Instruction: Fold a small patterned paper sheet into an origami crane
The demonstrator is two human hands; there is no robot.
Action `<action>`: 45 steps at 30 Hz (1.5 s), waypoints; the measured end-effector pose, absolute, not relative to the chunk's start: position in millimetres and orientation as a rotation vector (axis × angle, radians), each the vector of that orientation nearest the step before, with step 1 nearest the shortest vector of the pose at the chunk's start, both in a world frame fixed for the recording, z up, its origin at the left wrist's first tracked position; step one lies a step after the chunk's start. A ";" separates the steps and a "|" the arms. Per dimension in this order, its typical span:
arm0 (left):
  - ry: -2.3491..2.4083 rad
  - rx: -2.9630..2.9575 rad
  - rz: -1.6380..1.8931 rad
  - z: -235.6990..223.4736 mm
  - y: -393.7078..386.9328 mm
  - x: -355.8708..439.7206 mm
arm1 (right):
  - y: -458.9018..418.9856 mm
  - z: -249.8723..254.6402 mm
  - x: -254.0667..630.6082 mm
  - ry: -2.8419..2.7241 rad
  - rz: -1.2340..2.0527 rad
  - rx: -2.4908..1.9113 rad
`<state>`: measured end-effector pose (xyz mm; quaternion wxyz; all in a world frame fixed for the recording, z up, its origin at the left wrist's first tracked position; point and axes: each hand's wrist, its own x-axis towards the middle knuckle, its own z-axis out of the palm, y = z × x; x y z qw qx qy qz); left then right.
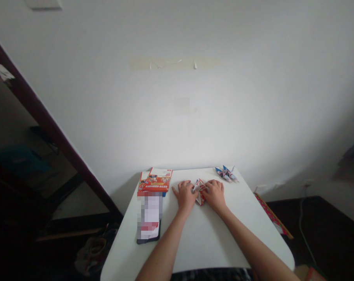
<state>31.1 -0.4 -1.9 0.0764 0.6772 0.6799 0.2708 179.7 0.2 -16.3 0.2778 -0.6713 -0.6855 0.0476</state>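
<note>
Between my two hands lies a piece of folded paper (200,195), white with red print, on the white table. My left hand (186,195) grips its left side, fingers curled at the edge. On the other side my right hand (214,194) has its fingers bent and pressed onto the right part of the paper. Fingers cover some of the folds. Toward the back right corner sit folded paper figures (226,173), blue, white and red with pointed ends, apart from both hands.
Red and white printed packets (156,180) lie at the table's back left. A phone (150,218), its screen blurred out, is in front of them. The table (203,242) stands against a white wall (177,136). A dark-framed opening (56,128) is on the left.
</note>
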 end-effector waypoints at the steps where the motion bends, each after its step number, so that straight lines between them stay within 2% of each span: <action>1: 2.039 2.030 0.813 -2.4 0.0 31.3 | -0.2 -15.6 178.9 -1.846 0.125 -1.804; 8: 2.015 2.029 0.817 -6.8 2.7 27.8 | -1.1 -13.9 181.7 -1.851 0.120 -1.771; 14: 1.979 2.036 0.866 -9.1 1.3 25.5 | 4.8 -20.0 204.7 -1.994 0.257 -1.548; 21: 1.904 2.119 0.683 -2.3 -3.5 15.8 | 8.2 -21.4 220.8 -2.088 0.353 -1.432; 45: 1.897 2.158 0.569 -2.5 -0.8 13.5 | 6.8 -21.5 214.2 -2.029 0.258 -1.436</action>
